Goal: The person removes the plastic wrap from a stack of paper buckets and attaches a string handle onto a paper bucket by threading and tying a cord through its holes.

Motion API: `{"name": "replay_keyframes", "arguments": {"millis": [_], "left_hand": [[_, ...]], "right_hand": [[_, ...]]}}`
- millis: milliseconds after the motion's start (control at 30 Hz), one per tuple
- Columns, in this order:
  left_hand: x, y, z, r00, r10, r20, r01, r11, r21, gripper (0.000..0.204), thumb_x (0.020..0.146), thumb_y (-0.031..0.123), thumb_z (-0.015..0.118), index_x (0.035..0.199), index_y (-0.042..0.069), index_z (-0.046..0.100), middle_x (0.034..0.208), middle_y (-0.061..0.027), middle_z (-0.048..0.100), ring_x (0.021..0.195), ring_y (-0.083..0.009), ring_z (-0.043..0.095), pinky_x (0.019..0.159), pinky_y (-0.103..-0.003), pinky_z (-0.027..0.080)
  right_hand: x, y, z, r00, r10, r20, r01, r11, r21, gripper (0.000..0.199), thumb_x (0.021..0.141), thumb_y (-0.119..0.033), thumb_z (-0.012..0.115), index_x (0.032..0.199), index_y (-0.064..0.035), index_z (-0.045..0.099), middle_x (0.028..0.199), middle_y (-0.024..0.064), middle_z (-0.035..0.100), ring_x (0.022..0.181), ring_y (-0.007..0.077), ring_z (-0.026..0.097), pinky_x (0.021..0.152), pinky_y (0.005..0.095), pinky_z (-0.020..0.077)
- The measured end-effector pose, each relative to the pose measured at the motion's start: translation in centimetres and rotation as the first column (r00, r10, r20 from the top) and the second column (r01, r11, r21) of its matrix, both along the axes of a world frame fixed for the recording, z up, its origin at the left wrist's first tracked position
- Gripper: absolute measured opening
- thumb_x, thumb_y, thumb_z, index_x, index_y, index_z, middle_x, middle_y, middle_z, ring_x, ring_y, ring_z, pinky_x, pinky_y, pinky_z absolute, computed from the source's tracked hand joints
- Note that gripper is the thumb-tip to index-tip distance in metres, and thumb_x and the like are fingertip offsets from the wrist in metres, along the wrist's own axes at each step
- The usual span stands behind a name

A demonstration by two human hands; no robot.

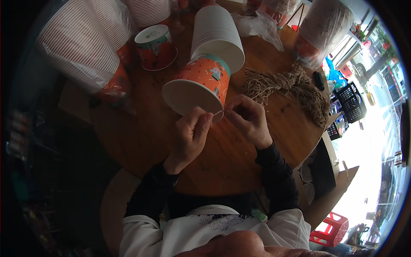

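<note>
Orange printed paper bucket [204,78] lies on its side on the wooden tabletop [222,167], wide pale end toward the wearer, narrower end before a white bucket stack [216,32]; whether those two touch, cannot tell. Thin pale strand [218,112] at the lower right of the near rim. Left grip [190,135]: thumb and forefinger pinched together on the strand. Right grip [250,121]: fingertips closed likewise, apparently on the same strand, across a short gap. Whether it passes through the rim, too small to tell. Judgement on handling: so fine a strand calls for small fingertip movements and light, even tension, enough to straighten it without bending the paper rim. Bucket looks liable to roll; spare fingers resting against it would probably steady it. Relative positions: strand bridges both pinches, bucket body just beyond them, tangled brown twine bundle [284,88] near, beyond and rightward of the right grip.
</note>
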State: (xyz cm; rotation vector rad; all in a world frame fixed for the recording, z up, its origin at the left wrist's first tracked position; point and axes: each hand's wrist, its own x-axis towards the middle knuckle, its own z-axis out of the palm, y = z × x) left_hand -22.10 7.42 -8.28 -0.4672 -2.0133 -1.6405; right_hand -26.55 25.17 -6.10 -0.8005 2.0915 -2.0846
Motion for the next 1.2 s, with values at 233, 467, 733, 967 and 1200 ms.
{"name": "replay_keyframes", "arguments": {"millis": [233, 467, 733, 967, 1200], "left_hand": [[-0.5, -1.3, -0.8, 0.933, -0.122, 0.339, 0.024, 0.960, 0.280, 0.059, 0.105, 0.047, 0.030, 0.075, 0.005, 0.058, 0.062, 0.0015, 0.051, 0.052, -0.0066, 0.043, 0.048, -0.022, 0.033], [0.0, -0.7, 0.4, 0.923, -0.279, 0.264, 0.227, 0.951, 0.211, 0.045, 0.104, 0.038, 0.043, 0.076, 0.005, 0.058, 0.064, 0.0015, 0.052, 0.054, -0.0051, 0.046, 0.050, -0.021, 0.035], [-0.5, -0.5, -0.3, 0.988, -0.102, 0.113, 0.090, 0.990, 0.105, 0.025, 0.102, 0.023, 0.051, 0.083, 0.006, 0.054, 0.070, 0.0029, 0.051, 0.064, -0.0046, 0.047, 0.060, -0.020, 0.039], [-1.1, -0.5, -1.6, 0.999, -0.049, 0.001, 0.049, 0.999, -0.015, 0.006, 0.096, 0.008, 0.058, 0.093, 0.004, 0.056, 0.084, -0.0030, 0.058, 0.074, -0.0114, 0.054, 0.065, -0.025, 0.044], [-1.3, -0.4, -1.9, 0.998, -0.044, -0.040, 0.039, 0.993, -0.107, 0.007, 0.092, 0.000, 0.059, 0.097, 0.003, 0.055, 0.091, -0.0068, 0.059, 0.080, -0.0171, 0.059, 0.070, -0.029, 0.048]], "right_hand": [[0.1, 0.1, -0.1, 1.000, 0.000, -0.004, -0.001, 0.998, -0.066, 0.007, 0.089, -0.004, 0.066, 0.093, -0.0008, 0.061, 0.084, -0.0019, 0.060, 0.075, 0.0027, 0.053, 0.065, 0.0201, 0.0445], [-0.1, 0.0, -0.8, 1.000, -0.018, -0.025, 0.018, 1.000, -0.018, 0.008, 0.088, -0.004, 0.067, 0.093, -0.0010, 0.062, 0.083, -0.0019, 0.060, 0.075, 0.0030, 0.053, 0.065, 0.0205, 0.0446], [-0.4, -0.4, -1.4, 0.998, -0.040, -0.050, 0.039, 0.999, -0.024, 0.011, 0.086, -0.006, 0.070, 0.095, -0.0016, 0.064, 0.084, -0.0013, 0.063, 0.071, 0.0035, 0.052, 0.061, 0.0207, 0.0432], [-0.6, 0.4, -0.9, 0.987, -0.043, -0.156, 0.060, 0.993, 0.102, 0.012, 0.085, -0.005, 0.071, 0.094, -0.0007, 0.066, 0.078, 0.0005, 0.063, 0.068, 0.0046, 0.052, 0.059, 0.0230, 0.0442], [-0.9, 0.8, -0.5, 0.948, 0.044, -0.316, 0.039, 0.967, 0.252, 0.008, 0.089, -0.007, 0.066, 0.094, -0.0002, 0.064, 0.080, 0.0020, 0.062, 0.067, 0.0068, 0.057, 0.060, 0.0250, 0.0479]]}}
